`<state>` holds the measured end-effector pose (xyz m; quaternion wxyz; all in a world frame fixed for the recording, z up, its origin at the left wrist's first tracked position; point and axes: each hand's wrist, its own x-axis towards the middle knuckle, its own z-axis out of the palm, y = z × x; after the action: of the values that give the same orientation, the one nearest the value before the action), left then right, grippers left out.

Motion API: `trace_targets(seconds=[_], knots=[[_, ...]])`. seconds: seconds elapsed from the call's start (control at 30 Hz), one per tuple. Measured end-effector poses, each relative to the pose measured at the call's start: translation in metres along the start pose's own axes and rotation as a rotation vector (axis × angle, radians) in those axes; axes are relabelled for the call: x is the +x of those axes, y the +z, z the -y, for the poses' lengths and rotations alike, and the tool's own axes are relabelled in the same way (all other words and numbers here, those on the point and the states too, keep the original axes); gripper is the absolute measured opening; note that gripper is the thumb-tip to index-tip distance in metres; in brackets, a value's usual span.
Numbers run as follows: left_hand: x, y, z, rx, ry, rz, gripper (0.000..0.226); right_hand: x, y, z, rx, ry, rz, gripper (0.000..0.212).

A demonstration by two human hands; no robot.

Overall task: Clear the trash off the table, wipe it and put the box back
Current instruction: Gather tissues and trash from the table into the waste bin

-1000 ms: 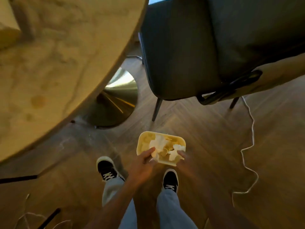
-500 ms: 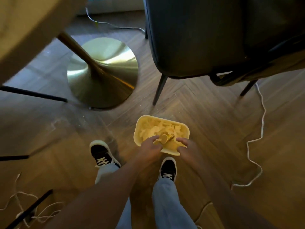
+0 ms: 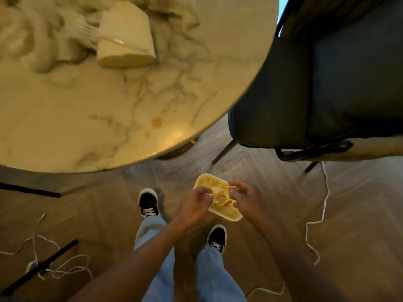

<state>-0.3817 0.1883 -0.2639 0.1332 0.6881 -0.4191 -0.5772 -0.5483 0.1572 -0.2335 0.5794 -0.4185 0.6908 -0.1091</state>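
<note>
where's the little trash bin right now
In the head view the trash bin sits on the wood floor, low and centre, beneath both hands, just ahead of the person's right shoe and below the round table's edge.

Table [image 3: 91, 110]: cream marble w/ grey-brown veining, a few amber spots showing near its rim. On it, pale cream box [image 3: 125, 38]. Below the table, bin [image 3: 226, 215] glowing pale yellow, whitish scraps inside. Right of table, chair [image 3: 316, 83] looking dark grey. Floor [image 3: 359, 203]: brown herringbone wood. Shoes [image 3: 149, 202] black w/ white laces; trousers light blue.
</note>
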Motion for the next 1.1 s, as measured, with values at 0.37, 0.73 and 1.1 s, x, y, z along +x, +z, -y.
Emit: trace_targets(seconds=[0.37,0.73,1.1], knots=[[-0.138,-0.115,-0.078,-0.120,0.217,-0.191,0.025,-0.116,-0.006,0.158,-0.449,-0.342,0.115,0.022],[-0.156,-0.271,-0.077,-0.249,0.254,-0.397,0.015,-0.093,0.089,0.311,-0.546,-0.574,0.051,0.023],[-0.120,-0.398,-0.075,-0.189,0.182,-0.442,0.015,-0.025,0.197,0.394,-0.530,-0.498,0.181,0.054]])
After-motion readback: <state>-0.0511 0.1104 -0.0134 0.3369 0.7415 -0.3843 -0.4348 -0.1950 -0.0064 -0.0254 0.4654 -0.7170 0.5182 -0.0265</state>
